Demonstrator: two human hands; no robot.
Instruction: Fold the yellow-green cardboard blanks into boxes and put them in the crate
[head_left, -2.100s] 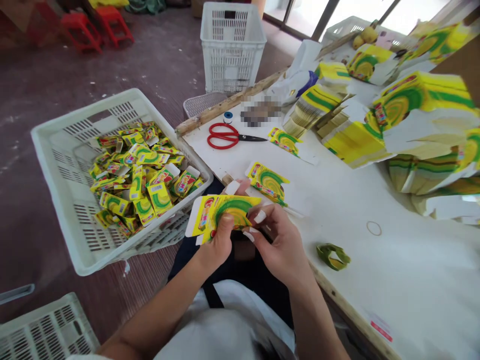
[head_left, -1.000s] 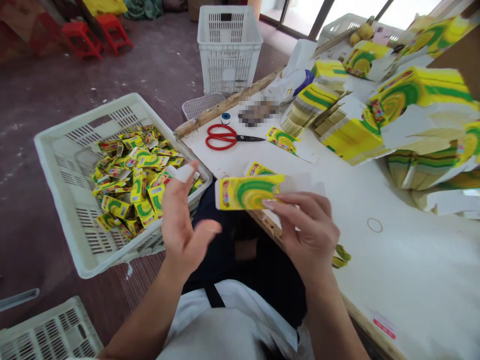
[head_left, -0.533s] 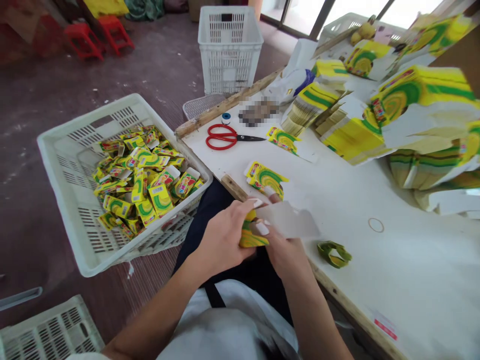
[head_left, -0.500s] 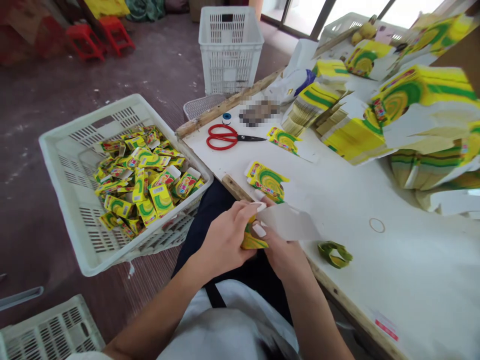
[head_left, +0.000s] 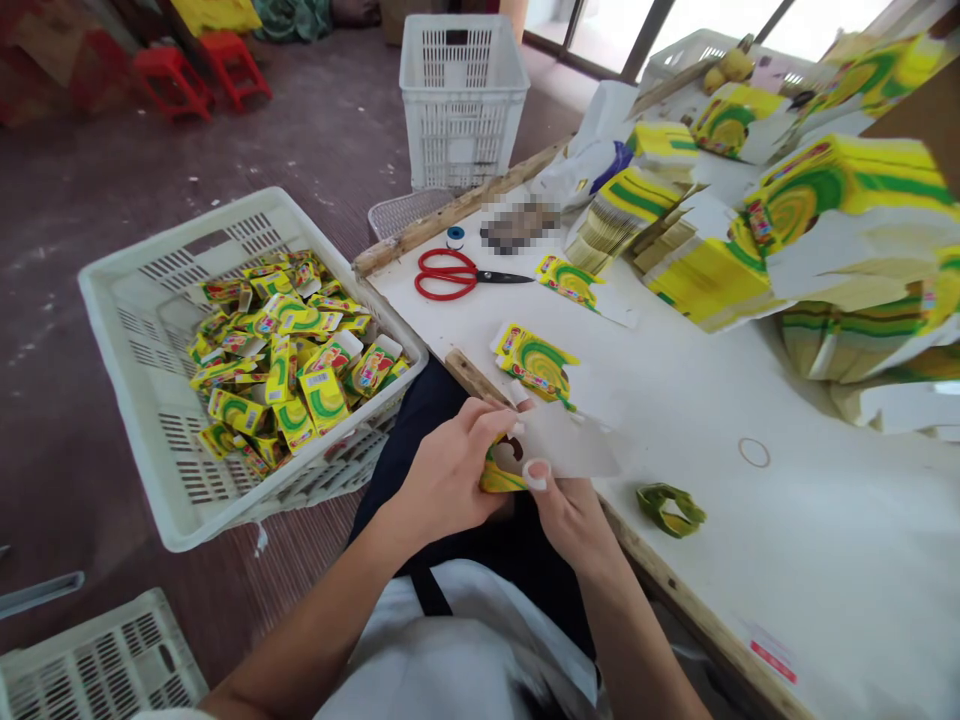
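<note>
Over the table's near edge, my left hand (head_left: 450,465) is closed on the yellow end of a small cardboard box (head_left: 504,478). My right hand (head_left: 570,510) grips the same box, its thumb on the whitish inner side. A pale panel of the box stretches out to the right, slightly blurred, and a dark curved opening shows by the left fingertips. The fingers hide much of the box. Just beyond the hands, a flat printed box blank (head_left: 534,360) lies on the white table (head_left: 750,560). Another blank (head_left: 568,280) lies farther back.
A white crate (head_left: 112,330) at my left holds many small yellow boxes (head_left: 281,370). Red-handled scissors (head_left: 450,275) and a blue-topped spool (head_left: 455,237) lie on the table. Stacks of box blanks (head_left: 847,190) stand right. A green ring-shaped strip (head_left: 670,508) and a rubber band (head_left: 754,452) lie nearer.
My right thumb has shifted down and right along the held box, exposing more of its pale inside and the dark opening. The left hand stays nearly in place.
</note>
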